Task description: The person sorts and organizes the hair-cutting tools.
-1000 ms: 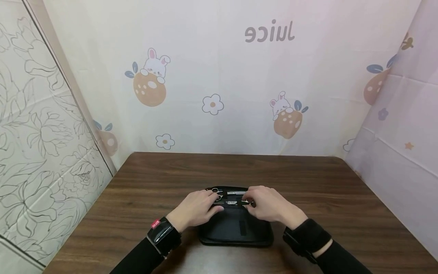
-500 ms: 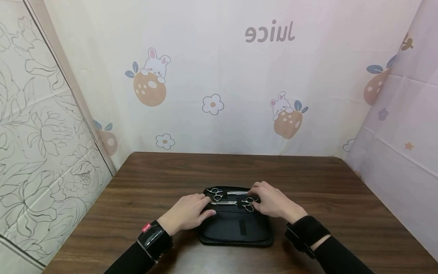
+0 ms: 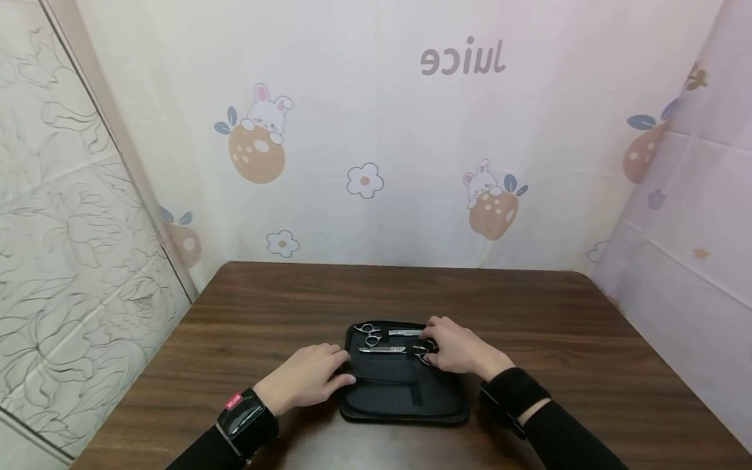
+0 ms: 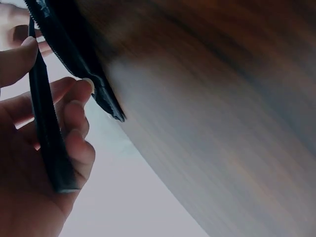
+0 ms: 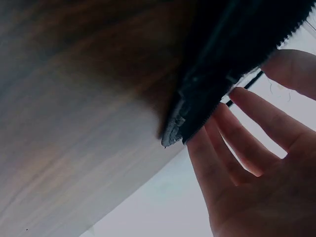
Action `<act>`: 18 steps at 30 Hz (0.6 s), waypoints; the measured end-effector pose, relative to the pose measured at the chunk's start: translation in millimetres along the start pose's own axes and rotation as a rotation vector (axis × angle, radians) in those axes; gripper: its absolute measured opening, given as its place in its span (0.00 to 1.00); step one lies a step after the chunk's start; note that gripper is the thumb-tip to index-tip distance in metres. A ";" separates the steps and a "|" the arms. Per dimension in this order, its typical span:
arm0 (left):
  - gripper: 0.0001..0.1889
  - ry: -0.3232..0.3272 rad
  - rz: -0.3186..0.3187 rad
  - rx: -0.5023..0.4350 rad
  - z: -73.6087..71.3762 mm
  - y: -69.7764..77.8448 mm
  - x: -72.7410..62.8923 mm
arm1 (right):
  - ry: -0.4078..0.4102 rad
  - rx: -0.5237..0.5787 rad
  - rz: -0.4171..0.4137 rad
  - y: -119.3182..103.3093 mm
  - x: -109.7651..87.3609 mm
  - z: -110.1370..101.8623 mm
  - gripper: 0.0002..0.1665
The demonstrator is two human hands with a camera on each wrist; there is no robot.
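A black zippered scissors case (image 3: 405, 412) lies open on the wooden table (image 3: 511, 303), just in front of the person, with two pairs of silver scissors in its far half: the farther scissors (image 3: 405, 333) have their handles leftward, the nearer scissors (image 3: 380, 350) have theirs rightward. The left hand (image 3: 305, 375) touches the case's left edge, thumb and forefinger apart; a black strip (image 4: 48, 123) crosses its palm, though whether it is pinched I cannot tell. The right hand (image 3: 461, 347) reaches over the nearer handles, its fingers fairly straight and its thumb apart from them
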State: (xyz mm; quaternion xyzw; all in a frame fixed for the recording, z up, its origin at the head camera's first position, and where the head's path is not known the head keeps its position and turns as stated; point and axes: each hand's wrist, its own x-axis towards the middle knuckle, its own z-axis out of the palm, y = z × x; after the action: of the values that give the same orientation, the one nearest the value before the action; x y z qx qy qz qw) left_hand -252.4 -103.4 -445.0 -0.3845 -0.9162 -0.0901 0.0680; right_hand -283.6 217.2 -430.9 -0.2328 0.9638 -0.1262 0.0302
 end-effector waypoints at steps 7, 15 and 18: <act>0.15 -0.022 0.004 0.005 -11.0 -3.3 -9.3 | -0.011 -0.016 -0.005 1.0 3.2 -4.7 0.20; 0.12 -0.048 0.002 -0.017 -14.6 -2.1 -20.1 | -0.026 -0.040 -0.014 -5.5 5.7 -6.4 0.18; 0.13 -0.047 0.016 -0.016 -15.6 -1.9 -22.3 | -0.019 -0.062 -0.022 -9.9 7.7 -6.3 0.15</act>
State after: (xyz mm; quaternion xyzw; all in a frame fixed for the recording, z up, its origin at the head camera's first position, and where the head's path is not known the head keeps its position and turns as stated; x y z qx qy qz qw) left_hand -237.4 -123.5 -434.3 -0.3944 -0.9136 -0.0879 0.0442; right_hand -286.8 206.6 -422.2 -0.2454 0.9643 -0.0943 0.0305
